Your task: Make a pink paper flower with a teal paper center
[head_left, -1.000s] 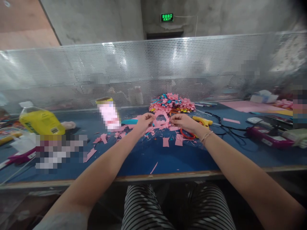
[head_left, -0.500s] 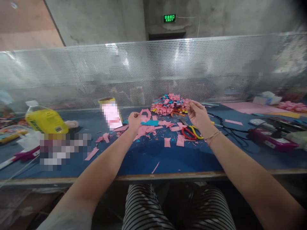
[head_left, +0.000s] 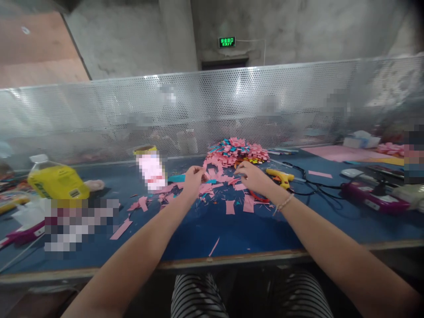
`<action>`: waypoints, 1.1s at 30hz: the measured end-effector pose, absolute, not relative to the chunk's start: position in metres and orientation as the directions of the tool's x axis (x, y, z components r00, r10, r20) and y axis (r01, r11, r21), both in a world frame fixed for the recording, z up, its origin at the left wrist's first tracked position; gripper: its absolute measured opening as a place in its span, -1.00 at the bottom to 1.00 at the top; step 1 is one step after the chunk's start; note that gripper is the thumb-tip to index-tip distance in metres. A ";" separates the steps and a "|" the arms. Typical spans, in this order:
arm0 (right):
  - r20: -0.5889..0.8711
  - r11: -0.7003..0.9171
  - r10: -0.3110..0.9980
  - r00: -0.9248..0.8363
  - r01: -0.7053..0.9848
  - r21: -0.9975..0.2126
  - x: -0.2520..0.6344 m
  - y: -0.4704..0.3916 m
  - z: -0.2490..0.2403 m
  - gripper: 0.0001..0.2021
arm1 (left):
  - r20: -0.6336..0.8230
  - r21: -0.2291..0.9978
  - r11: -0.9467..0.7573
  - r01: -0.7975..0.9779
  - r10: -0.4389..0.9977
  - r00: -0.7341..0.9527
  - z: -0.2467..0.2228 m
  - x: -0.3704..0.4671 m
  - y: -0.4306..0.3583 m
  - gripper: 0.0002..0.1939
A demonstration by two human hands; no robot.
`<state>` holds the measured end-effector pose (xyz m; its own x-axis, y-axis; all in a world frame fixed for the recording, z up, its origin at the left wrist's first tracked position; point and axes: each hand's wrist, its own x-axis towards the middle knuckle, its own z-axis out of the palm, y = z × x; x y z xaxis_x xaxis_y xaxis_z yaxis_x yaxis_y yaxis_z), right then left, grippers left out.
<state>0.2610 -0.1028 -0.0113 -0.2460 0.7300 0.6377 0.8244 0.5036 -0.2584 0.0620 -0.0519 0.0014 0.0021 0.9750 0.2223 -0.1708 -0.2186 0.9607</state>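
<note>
My left hand (head_left: 194, 180) is closed, its fingertips pinching the edge of a pink paper ring (head_left: 217, 167) cut with a jagged outline. Just to the right, my right hand (head_left: 251, 176) hovers with thumb and fingers curled together; whatever they may pinch is too small to make out. Strips of blue paper (head_left: 177, 178) lie by the left hand. Beneath my right wrist the red handle of a pair of scissors (head_left: 260, 197) shows, mostly covered. Behind both hands rises a heap of pink and blue paper flowers (head_left: 235, 148).
Pink paper scraps (head_left: 230, 207) litter the blue table (head_left: 198, 238). A yellow glue gun (head_left: 281, 177) with a black cord lies right. A phone (head_left: 150, 170) leans against a can. At left stands a bottle of yellow liquid (head_left: 56, 181); a purple power strip (head_left: 374, 198) sits right.
My right hand has come down and left, closer to my left hand. My left hand has shifted slightly right with the pink ring. The glue gun is now uncovered; the scissors are more hidden.
</note>
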 end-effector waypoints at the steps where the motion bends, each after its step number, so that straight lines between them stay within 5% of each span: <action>1: 0.665 0.529 0.704 -0.247 0.808 -0.259 0.254 -0.104 -0.010 -0.74 | 0.224 0.961 -0.217 -0.170 0.974 0.023 0.001 0.066 -0.057 -0.90; 6: 0.691 0.510 0.711 -0.126 0.769 -0.384 0.229 -0.108 -0.007 -0.77 | 0.247 0.966 -0.234 -0.110 0.961 0.126 -0.002 0.081 -0.079 -0.90; 16: 0.696 0.548 0.702 -0.149 0.738 -0.394 0.231 -0.111 -0.006 -0.84 | 0.337 0.939 -0.343 0.000 0.922 0.189 -0.008 0.083 -0.084 -0.92; 22: 0.702 0.469 0.698 -0.139 0.830 -0.302 0.241 -0.109 -0.005 -0.83 | 0.341 0.937 -0.348 0.040 0.932 0.121 -0.003 0.078 -0.078 -0.89; 29: 0.501 0.327 0.836 -0.223 0.936 -0.131 0.230 -0.117 -0.005 -0.75 | 0.477 0.832 -0.525 0.177 0.842 0.253 0.003 0.080 -0.095 -0.91; 33: 0.477 0.323 0.852 -0.214 0.933 -0.159 0.227 -0.117 -0.006 -0.76 | 0.536 0.780 -0.589 0.210 0.803 0.261 0.003 0.081 -0.097 -0.93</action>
